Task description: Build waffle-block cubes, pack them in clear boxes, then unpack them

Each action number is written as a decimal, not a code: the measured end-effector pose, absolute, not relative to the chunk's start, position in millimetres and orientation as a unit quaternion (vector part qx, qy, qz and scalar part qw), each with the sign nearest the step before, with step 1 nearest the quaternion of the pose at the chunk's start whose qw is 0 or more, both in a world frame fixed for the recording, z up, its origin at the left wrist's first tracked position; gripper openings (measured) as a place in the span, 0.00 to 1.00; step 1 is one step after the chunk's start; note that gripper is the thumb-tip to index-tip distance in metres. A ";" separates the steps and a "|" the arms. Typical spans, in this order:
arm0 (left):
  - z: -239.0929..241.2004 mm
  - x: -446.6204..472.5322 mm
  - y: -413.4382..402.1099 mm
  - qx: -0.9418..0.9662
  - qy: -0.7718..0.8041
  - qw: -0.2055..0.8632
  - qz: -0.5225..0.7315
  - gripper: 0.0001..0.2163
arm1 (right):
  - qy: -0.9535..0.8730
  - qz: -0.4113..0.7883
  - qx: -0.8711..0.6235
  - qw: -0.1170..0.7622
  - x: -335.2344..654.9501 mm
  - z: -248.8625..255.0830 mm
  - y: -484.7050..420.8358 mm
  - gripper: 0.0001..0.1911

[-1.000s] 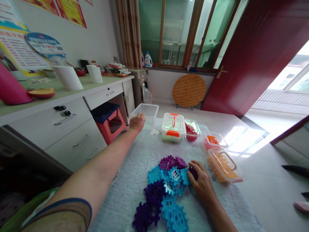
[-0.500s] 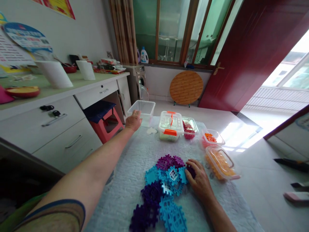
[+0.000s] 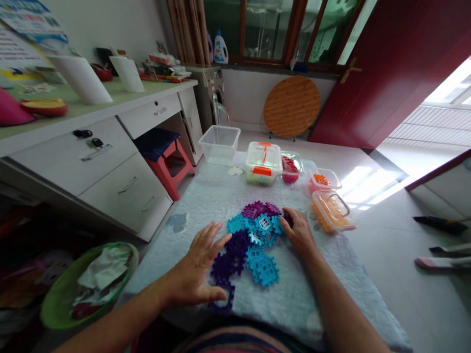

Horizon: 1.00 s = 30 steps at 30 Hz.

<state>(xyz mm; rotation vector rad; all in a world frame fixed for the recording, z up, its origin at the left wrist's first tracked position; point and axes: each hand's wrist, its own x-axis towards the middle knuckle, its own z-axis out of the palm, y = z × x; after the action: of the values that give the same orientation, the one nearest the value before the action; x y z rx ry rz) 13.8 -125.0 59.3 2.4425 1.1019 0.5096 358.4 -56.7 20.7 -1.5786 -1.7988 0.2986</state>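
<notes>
Interlocking plastic building pieces lie in a pile on the cloth-covered table: magenta pieces (image 3: 253,209) at the far side, light-blue pieces (image 3: 263,267) at the middle and near right, dark purple pieces (image 3: 228,262) at the left. My left hand (image 3: 196,267) hovers over the left edge of the dark purple ones, fingers spread, holding nothing. At the pile's right side, my right hand (image 3: 300,233) curls its fingers around another dark purple piece (image 3: 289,219), mostly hidden under them. White lattice inserts (image 3: 264,223) show among the light-blue pieces.
An empty clear bin (image 3: 220,142) stands at the table's far left corner. Beside it come a lidded box with orange clips (image 3: 263,164), a tub of red pieces (image 3: 290,169), a tub with orange pieces (image 3: 322,180) and a lidded orange-filled box (image 3: 331,211). A green basket (image 3: 55,299) sits at lower left.
My left hand has left the clear bin's rim and come back toward me, over the dark purple pieces. My right hand stays at the pile's right side. The camera view has tilted down.
</notes>
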 end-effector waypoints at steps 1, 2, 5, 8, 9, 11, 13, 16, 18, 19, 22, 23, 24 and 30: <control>53.7 16.5 -131.9 0.884 0.385 0.199 0.175 0.53 | -0.698 0.115 -0.612 0.354 358.1 21.2 -57.1 0.21; 48.4 19.7 -136.3 0.891 0.376 0.192 0.167 0.55 | -0.699 0.115 -0.612 0.351 358.0 21.3 -57.6 0.21; 36.5 28.9 -138.9 0.905 0.361 0.170 0.151 0.56 | -0.700 0.114 -0.613 0.348 358.7 20.4 -58.8 0.22; 32.6 35.0 -130.6 0.907 0.361 0.153 0.151 0.54 | -0.701 0.114 -0.612 0.347 359.4 19.2 -59.1 0.22; 32.6 36.6 -125.7 0.907 0.364 0.148 0.153 0.54 | -0.702 0.113 -0.612 0.347 359.5 19.1 -59.0 0.22; 32.9 39.9 -113.0 0.905 0.371 0.140 0.155 0.53 | -0.703 0.111 -0.611 0.347 359.4 19.5 -58.8 0.21; 32.6 43.9 -97.8 0.904 0.376 0.138 0.151 0.50 | -0.703 0.110 -0.610 0.348 358.9 20.2 -58.9 0.21; 30.9 50.4 -76.2 0.905 0.375 0.141 0.140 0.46 | -0.710 0.111 -0.602 0.349 356.7 20.9 -61.0 0.20; 30.6 53.7 -65.9 0.907 0.371 0.141 0.143 0.44 | -0.718 0.119 -0.590 0.351 353.9 20.8 -63.7 0.20; 31.2 55.2 -62.0 0.907 0.369 0.142 0.147 0.44 | -0.722 0.126 -0.582 0.351 352.2 20.7 -65.2 0.21; 39.2 62.0 -51.7 0.898 0.368 0.159 0.179 0.40 | -0.734 0.147 -0.559 0.357 347.3 21.3 -69.1 0.23; 44.2 66.3 -47.1 0.887 0.372 0.178 0.206 0.38 | -0.734 0.151 -0.554 0.362 346.1 21.9 -69.9 0.23; 50.4 72.4 -41.0 0.867 0.382 0.206 0.244 0.35 | -0.733 0.153 -0.551 0.368 345.4 22.6 -70.2 0.23; 99.2 142.4 25.1 0.357 0.523 0.593 0.497 0.18 | -0.696 0.137 -0.575 0.409 348.4 23.9 -66.7 0.22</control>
<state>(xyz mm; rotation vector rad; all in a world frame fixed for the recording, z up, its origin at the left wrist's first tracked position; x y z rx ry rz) 142.4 25.1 99.2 0.8294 1.2163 1.1554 348.4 -66.7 23.9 -1.4486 -1.7530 0.3441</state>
